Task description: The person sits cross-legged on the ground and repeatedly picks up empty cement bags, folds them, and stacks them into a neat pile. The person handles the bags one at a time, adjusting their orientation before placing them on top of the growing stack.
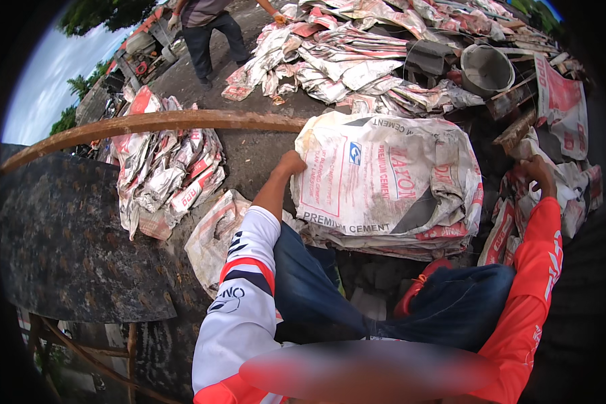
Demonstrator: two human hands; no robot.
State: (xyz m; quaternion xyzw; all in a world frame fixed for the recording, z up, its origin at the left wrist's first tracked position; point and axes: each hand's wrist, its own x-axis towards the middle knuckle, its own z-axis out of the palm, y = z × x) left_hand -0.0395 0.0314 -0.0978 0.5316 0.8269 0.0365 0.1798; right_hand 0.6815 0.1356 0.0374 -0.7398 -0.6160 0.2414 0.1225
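In front of my knees lies a stack of flattened empty cement sacks [384, 232], white with red and black print. My left hand [291, 163] is closed on the left edge of the top cement sack [357, 168], its fingertips partly hidden. Off to the right, my right hand [537, 172] has its fingers curled on a crumpled white and red cement sack [569, 192], beside more loose sacks. This hand is apart from the stack.
A large heap of used sacks [357, 64] spreads across the far side, with a bucket [486, 70] at its right. A wooden pole [175, 120] crosses the left, near a smaller sack pile [172, 172] and a dark sheet [81, 236]. Another person [212, 34] stands beyond.
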